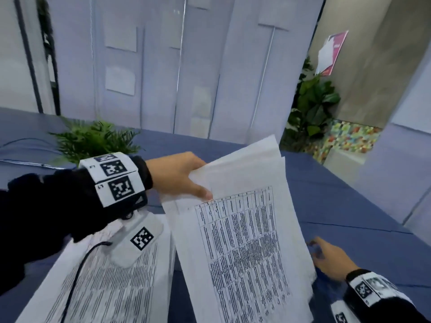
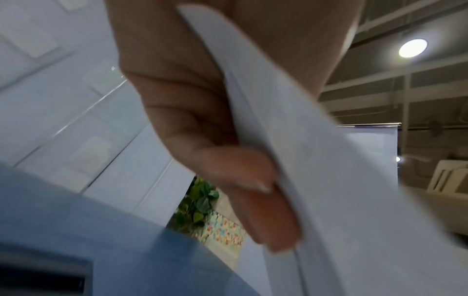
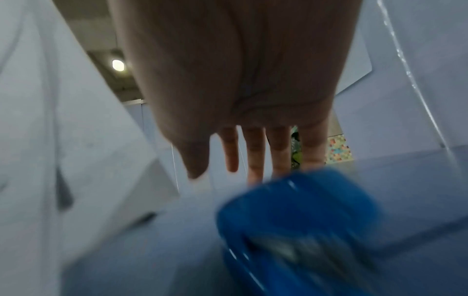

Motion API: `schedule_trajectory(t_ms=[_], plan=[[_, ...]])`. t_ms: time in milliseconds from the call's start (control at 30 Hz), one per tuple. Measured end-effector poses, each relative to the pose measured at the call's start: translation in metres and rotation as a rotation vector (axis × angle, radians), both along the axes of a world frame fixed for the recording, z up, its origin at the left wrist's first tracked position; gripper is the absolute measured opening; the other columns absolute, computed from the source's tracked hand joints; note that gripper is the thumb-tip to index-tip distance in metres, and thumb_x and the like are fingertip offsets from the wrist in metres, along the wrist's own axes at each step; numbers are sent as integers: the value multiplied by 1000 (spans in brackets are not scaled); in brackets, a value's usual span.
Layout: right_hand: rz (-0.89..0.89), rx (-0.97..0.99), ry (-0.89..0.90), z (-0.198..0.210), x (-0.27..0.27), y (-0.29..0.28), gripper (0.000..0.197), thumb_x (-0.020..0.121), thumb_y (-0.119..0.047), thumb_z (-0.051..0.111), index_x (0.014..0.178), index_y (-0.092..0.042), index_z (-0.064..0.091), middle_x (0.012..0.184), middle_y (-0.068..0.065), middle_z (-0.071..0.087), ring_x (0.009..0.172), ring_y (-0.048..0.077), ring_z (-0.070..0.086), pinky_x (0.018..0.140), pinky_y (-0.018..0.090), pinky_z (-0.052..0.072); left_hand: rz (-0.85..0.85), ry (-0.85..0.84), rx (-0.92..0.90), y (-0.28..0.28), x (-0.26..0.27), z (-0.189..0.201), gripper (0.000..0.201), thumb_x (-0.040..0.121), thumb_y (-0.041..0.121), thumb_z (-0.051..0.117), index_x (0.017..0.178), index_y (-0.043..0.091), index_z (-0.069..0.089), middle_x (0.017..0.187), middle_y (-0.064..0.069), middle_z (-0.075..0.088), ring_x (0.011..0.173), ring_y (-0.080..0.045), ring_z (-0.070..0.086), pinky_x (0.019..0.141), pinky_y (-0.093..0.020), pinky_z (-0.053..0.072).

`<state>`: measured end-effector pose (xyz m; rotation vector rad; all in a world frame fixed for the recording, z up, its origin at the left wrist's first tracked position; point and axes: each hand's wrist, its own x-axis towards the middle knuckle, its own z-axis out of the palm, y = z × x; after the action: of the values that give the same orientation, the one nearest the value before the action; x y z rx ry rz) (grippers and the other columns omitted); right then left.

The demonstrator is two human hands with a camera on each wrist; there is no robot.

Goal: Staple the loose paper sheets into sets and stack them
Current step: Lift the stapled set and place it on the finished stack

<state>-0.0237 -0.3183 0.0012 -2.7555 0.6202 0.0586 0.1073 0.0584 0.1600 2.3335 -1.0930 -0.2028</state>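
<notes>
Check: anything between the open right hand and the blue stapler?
Nothing. In the right wrist view the right hand hangs open just above the blue stapler, no paper between.

You have two groups of white printed paper sheets: one held-up sheaf (image 1: 242, 229) of several sheets, too fanned and blurred to count exactly, and one spread of sheets lying on the blue table (image 1: 100, 283). You have one glossy blue plastic stapler (image 3: 298, 230), and two green leafy plants, a fern-like one (image 1: 93, 138) and a broad-leafed one (image 1: 312, 103). Your two bare hands, left (image 1: 177, 176) and right (image 1: 331, 259), both show.
</notes>
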Motion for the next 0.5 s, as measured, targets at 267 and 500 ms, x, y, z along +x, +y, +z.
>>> schedule_trajectory(t_ms=[267, 500], plan=[[326, 734, -754, 143, 16, 83, 50, 75, -49, 70, 119, -41, 47, 105, -16, 68, 102, 1, 62, 84, 27, 50, 50, -299, 42, 19, -1, 99, 23, 75, 35, 77, 68, 22, 60, 54, 10, 56, 39, 5, 47, 40, -7, 33], [371, 836, -959, 158, 19, 142, 71, 42, -48, 88, 99, -11, 67, 95, 2, 74, 91, 20, 70, 71, 22, 56, 92, -482, -347, 33, -14, 129, 24, 70, 42, 78, 82, 25, 65, 57, 11, 56, 48, 1, 48, 53, -14, 36]])
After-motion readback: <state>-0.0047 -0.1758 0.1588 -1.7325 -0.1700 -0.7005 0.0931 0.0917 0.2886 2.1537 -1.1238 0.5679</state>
